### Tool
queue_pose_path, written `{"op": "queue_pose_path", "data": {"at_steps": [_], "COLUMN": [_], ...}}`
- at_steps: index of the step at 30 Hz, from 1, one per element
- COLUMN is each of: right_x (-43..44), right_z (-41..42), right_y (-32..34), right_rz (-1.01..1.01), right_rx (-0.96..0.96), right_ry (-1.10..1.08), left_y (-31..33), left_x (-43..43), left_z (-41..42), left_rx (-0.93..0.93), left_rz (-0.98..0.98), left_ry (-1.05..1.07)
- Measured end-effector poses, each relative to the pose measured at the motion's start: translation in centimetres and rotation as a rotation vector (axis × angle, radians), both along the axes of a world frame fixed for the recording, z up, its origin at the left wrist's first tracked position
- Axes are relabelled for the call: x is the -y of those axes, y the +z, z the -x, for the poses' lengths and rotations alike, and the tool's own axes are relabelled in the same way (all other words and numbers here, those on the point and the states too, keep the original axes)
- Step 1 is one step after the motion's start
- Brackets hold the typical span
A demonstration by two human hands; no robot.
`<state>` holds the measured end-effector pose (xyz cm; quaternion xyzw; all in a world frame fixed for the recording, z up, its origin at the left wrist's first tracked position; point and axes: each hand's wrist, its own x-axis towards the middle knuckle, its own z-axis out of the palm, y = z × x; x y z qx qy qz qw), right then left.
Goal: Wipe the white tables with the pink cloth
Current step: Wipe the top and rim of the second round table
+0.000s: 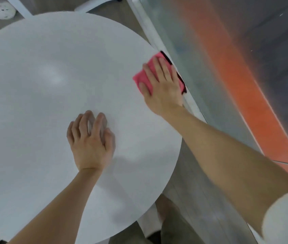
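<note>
A round white table (42,94) fills most of the view. The folded pink cloth (142,76) lies at the table's far right edge. My right hand (161,85) lies flat on top of it with straight fingers, pressing it onto the tabletop. My left hand (91,141) rests on the table near its middle, fingers spread and slightly bent, holding nothing. Much of the cloth is hidden under my right hand.
A white frame (150,32) and a glass wall with an orange stripe (236,76) run along the table's right side. A person's shoe (0,10) stands on the floor at the top left. My own legs (175,226) show below the table's near edge.
</note>
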<state>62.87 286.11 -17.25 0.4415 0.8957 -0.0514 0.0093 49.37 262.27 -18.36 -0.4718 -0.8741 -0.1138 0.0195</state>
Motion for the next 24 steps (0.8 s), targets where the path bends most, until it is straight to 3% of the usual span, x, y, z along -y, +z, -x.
{"op": "queue_pose_path", "data": {"at_steps": [4, 10, 14, 17, 20, 24], "right_x": [4.5, 10.0, 4.1, 0.0, 1.2, 8.8], "right_z": [5.7, -7.5, -8.8, -3.0, 2.7, 0.1], "right_y": [-0.1, 0.5, 0.5, 0.1, 0.3, 0.5], "right_rz": [0.061, 0.121, 0.06, -0.012, 0.026, 0.098], "right_rx": [-0.039, -0.023, 0.001, -0.008, -0.029, -0.05], "right_ry": [0.115, 0.449, 0.358, 0.136, -0.064, 0.224], "left_y": [0.3, 0.3, 0.3, 0.1, 0.1, 0.1], "left_x": [0.0, -0.3, -0.1, -0.1, -0.1, -0.1], "left_z": [-0.1, -0.1, 0.0, 0.1, 0.0, 0.0], "left_rx": [-0.022, -0.02, -0.021, -0.042, -0.042, -0.041], "left_rz": [0.008, -0.012, -0.028, -0.033, -0.032, -0.014], "left_ry": [0.018, 0.021, 0.026, 0.021, 0.022, 0.019]}}
